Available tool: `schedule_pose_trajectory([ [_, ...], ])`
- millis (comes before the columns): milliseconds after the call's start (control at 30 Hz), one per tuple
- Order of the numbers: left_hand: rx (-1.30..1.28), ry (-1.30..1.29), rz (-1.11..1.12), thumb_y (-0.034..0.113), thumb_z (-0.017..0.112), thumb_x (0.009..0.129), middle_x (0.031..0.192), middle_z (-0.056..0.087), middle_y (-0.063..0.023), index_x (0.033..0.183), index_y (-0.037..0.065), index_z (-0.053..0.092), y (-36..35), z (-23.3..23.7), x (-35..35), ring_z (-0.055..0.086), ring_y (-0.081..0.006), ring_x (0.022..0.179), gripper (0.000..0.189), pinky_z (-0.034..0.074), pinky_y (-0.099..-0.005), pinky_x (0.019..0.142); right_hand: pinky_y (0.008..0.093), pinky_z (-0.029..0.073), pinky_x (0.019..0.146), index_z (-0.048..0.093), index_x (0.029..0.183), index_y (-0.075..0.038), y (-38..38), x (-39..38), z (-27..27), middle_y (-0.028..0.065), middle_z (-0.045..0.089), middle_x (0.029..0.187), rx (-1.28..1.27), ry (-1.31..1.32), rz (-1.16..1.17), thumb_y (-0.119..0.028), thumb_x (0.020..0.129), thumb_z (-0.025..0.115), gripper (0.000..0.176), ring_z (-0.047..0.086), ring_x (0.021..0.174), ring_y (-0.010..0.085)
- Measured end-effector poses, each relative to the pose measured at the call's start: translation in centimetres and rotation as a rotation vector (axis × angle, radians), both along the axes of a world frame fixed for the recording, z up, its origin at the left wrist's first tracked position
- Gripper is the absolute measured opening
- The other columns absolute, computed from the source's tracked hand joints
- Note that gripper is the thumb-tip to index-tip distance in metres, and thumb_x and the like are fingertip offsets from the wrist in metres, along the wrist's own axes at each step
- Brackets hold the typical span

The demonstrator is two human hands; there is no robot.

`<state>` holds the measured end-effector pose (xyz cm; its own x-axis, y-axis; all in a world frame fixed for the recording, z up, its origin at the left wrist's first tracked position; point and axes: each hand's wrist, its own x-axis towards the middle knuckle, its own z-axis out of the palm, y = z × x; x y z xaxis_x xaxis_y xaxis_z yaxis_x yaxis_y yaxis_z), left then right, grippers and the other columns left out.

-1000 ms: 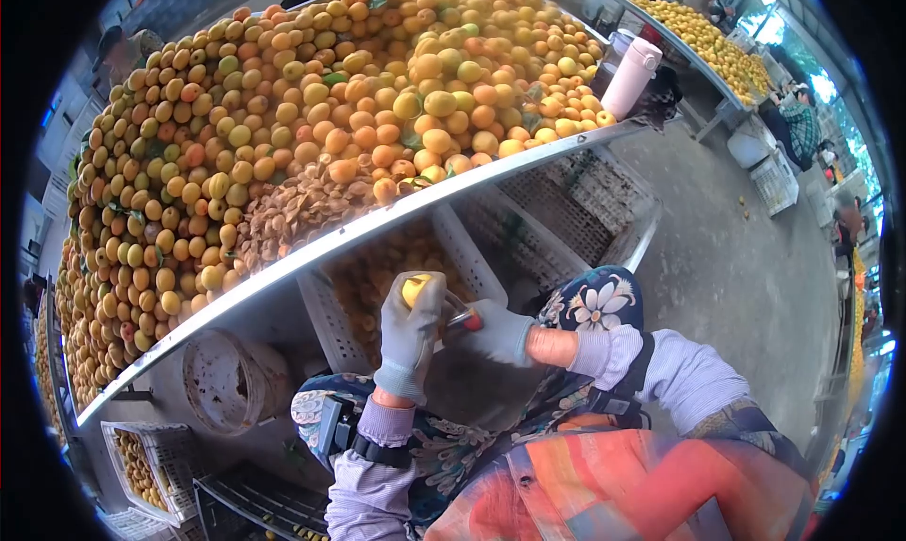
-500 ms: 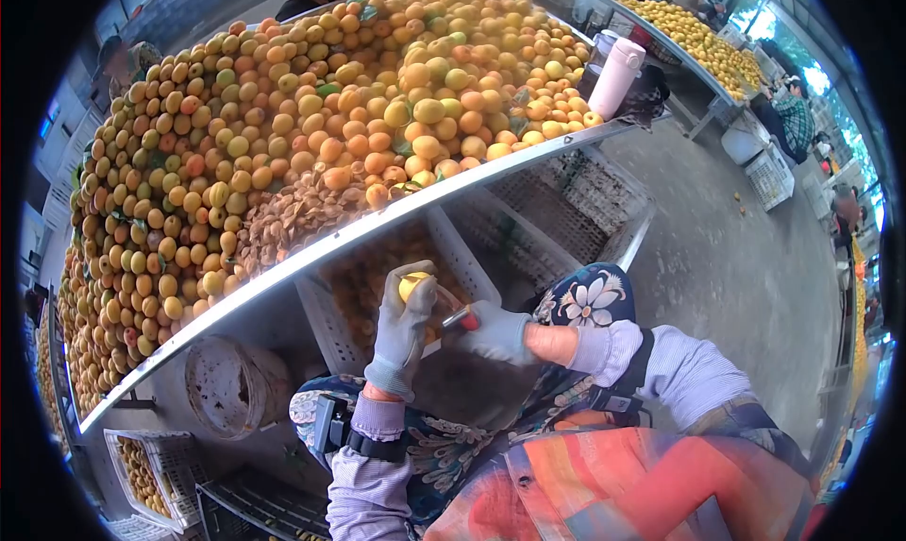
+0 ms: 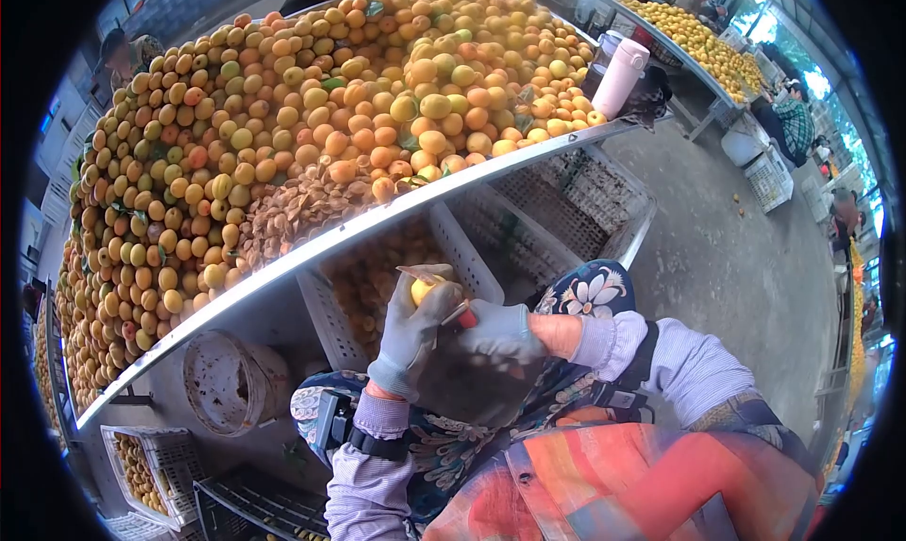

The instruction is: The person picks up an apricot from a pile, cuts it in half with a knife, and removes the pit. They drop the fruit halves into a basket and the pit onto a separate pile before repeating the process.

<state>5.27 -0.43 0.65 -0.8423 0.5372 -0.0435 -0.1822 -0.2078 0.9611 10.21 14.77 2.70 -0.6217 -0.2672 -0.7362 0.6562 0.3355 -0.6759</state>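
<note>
My gloved left hand (image 3: 413, 329) is closed around a yellow apricot (image 3: 422, 289), only part of which shows between the fingers. Close beside it, my gloved right hand (image 3: 500, 333) grips a knife by its red handle (image 3: 467, 316). The thin blade (image 3: 420, 275) appears at the top of the apricot, though fingers hide part of it. Beneath both hands stands a white crate (image 3: 326, 319) with apricots in it. Ahead lies a table heaped with whole apricots (image 3: 283, 116), with a pile of brown pits (image 3: 297, 211) near its edge.
The table's metal edge (image 3: 311, 269) slants across in front of me. A pink bottle (image 3: 621, 76) stands at its right end. Below are a stained bucket (image 3: 231, 385), a crate of fruit (image 3: 142, 475) and more plastic crates (image 3: 557, 201). Other people sit farther off.
The knife has moved left and up, its blade now at the apricot. My right hand has come closer to my left, which still holds the fruit.
</note>
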Motion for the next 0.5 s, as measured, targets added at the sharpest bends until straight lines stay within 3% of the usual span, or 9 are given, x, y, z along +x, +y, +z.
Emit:
schedule_pose_trajectory([
  [67,0.034,-0.019,-0.031,0.014,0.059,0.092,0.095,0.060,-0.0052,0.115,0.004,0.052,-0.2,0.4,0.3,0.058,-0.0110,0.085,0.027,0.049,-0.0247,0.079,0.0226,0.033,0.037,0.059,0.109,-0.006,0.5,0.7,1.2,-0.0045,0.047,0.060,-0.102,-0.011,0.016,-0.019,0.093,0.057,0.021,0.041,0.045,0.0051],
  [100,0.067,-0.036,-0.060,0.014,0.058,0.092,0.095,0.060,-0.0053,0.115,0.003,0.052,-0.3,0.6,0.4,0.058,-0.0111,0.086,0.026,0.049,-0.0250,0.080,0.0226,0.033,0.037,0.059,0.109,-0.006,1.1,0.9,0.5,-0.0045,0.047,0.060,-0.100,-0.012,0.016,-0.019,0.093,0.057,0.021,0.041,0.045,0.0051],
  [167,0.128,-0.140,-0.100,0.015,0.058,0.092,0.096,0.060,-0.0057,0.116,0.004,0.052,-0.5,0.8,0.6,0.058,-0.0117,0.088,0.027,0.048,-0.0254,0.081,0.0195,0.029,0.037,0.059,0.110,-0.007,1.9,1.0,-1.0,-0.0070,0.042,0.056,-0.530,-0.176,0.089,-0.024,0.094,0.057,0.023,0.037,0.043,0.0029],
  [267,0.203,-0.274,-0.173,0.019,0.059,0.092,0.099,0.060,-0.0060,0.118,0.004,0.051,-0.7,1.7,0.9,0.057,-0.0125,0.091,0.032,0.047,-0.0257,0.083,0.0177,0.028,0.037,0.060,0.108,-0.007,2.3,1.5,-1.3,-0.0071,0.042,0.057,-0.727,-0.264,0.092,-0.027,0.094,0.059,0.025,0.037,0.043,0.0012],
  [400,0.165,-0.227,-0.175,0.028,0.062,0.090,0.101,0.060,-0.0059,0.122,0.005,0.049,-0.2,1.5,1.1,0.057,-0.0125,0.093,0.041,0.047,-0.0248,0.082,0.0176,0.029,0.037,0.060,0.109,-0.007,1.7,2.1,-1.4,-0.0071,0.043,0.058,-0.674,-0.064,0.156,-0.027,0.093,0.060,0.026,0.036,0.043,0.0011],
  [500,0.231,-0.293,-0.099,0.033,0.062,0.090,0.101,0.060,-0.0058,0.123,0.005,0.048,0.1,1.6,0.7,0.057,-0.0120,0.094,0.045,0.047,-0.0254,0.083,0.0192,0.030,0.034,0.056,0.113,-0.011,0.5,1.7,1.3,-0.0047,0.050,0.065,-0.263,-0.097,-0.160,-0.029,0.088,0.064,0.032,0.040,0.043,0.0029],
])
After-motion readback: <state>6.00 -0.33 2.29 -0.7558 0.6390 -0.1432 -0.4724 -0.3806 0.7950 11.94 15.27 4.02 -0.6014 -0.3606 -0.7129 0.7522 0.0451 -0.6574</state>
